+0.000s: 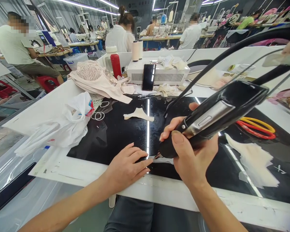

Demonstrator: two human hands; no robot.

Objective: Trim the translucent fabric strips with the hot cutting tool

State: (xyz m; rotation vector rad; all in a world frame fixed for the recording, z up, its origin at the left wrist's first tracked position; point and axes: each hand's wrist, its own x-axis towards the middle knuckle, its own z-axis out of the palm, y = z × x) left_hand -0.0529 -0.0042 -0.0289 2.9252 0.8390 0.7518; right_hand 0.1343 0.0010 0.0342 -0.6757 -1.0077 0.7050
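Observation:
My right hand (195,154) is wrapped round a black corded hand tool (207,112) with a silver lever on its side. Its narrow, copper-coloured tip points down at the black work surface (106,135). Under the tip lies a thin, pale translucent strip (165,160), partly hidden by the tool and both hands. My left hand (129,164) rests flat, fingers stretched out, its fingertips at the strip's left end beside the tip. Beyond the hands lies a small cream fabric piece (139,114). A stack of cream and translucent pieces (255,161) is at the right.
A white plastic bag (70,119) and beige garments (96,80) lie at the left. Behind stand a red bottle (115,65), a phone (149,77) and a vented white box (169,75). Thick black cables arch over the right; coiled orange-yellow tubing (257,127) lies there. Several people sit farther back.

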